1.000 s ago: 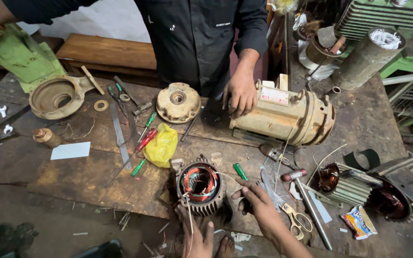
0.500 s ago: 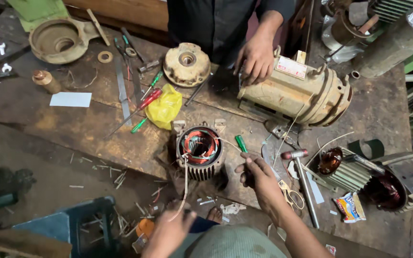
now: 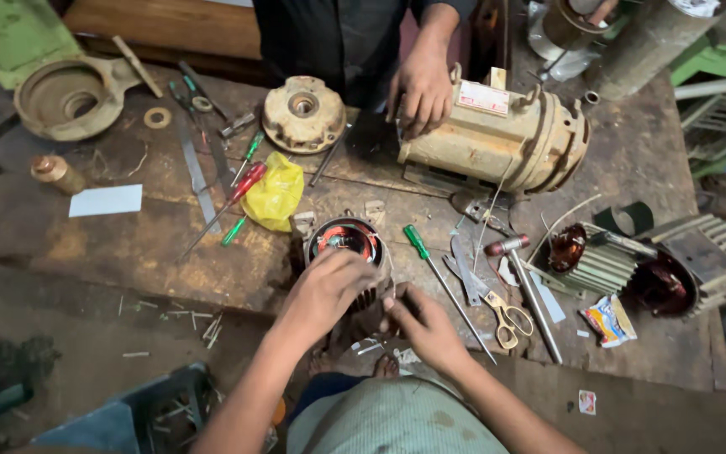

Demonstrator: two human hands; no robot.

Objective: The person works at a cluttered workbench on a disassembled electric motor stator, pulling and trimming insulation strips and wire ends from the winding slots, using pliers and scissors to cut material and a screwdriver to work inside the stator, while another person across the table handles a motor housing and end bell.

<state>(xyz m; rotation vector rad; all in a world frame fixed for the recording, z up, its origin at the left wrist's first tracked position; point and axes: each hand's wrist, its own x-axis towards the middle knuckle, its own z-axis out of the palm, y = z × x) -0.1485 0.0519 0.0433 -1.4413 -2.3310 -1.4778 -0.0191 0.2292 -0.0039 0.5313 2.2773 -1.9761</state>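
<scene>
The left hand (image 3: 329, 286) is gripping the rim of the motor stator (image 3: 348, 244) at the desk's (image 3: 128, 244) near edge; the right hand (image 3: 420, 324) is curling closed against its side, beside the green screwdriver (image 3: 439, 273).

Stator (image 3: 348, 244) sits at near edge of bench (image 3: 128, 235), approx. centre. Left hand (image 3: 329, 286) rests on its near rim; right hand (image 3: 426, 324) just beside it, to the right. Screwdriver (image 3: 443, 282) lies right of stator, w/ scissors (image 3: 506, 315) further right. Motor housing (image 3: 497, 139) lies behind these; a co-worker's hand (image 3: 422, 92) is on its left end. End cover (image 3: 302, 113) is left of that hand. Plastic bag (image 3: 275, 197) lies left of stator. Finned stators (image 3: 657, 265) at far right.
</scene>
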